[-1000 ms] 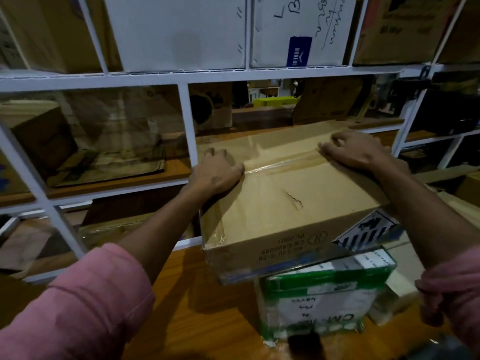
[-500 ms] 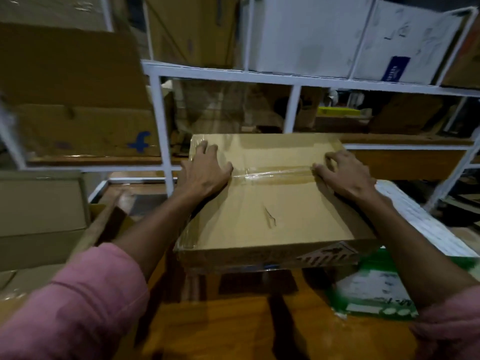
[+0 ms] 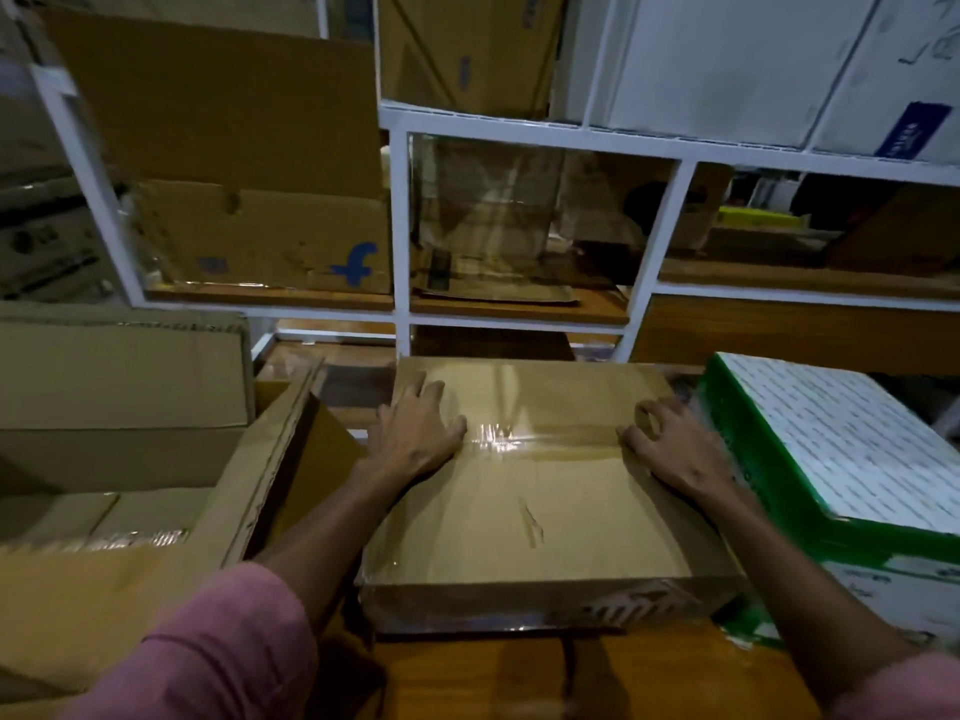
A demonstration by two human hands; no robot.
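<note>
The flat brown cardboard box, sealed across its lid with a strip of shiny clear tape, lies on an orange-brown wooden surface in the middle of the view. The left hand lies on the box's left edge with its fingers straight and spread flat on the lid, curling round nothing. The right hand sits at the box's right edge with its fingers bent and their tips on the lid; whether it actually clasps that edge cannot be told. Both forearms reach in over the box's near corners from pink sleeves.

Just right of the box, touching or nearly touching its side, stands a green-and-white plastic-wrapped carton, taller than the box. Left of the box an open plain cardboard carton leans one flap toward it. Behind the box rises a white metal shelf frame. On that frame, behind the box and to its left, sits a worn brown carton with a blue letter mark.
</note>
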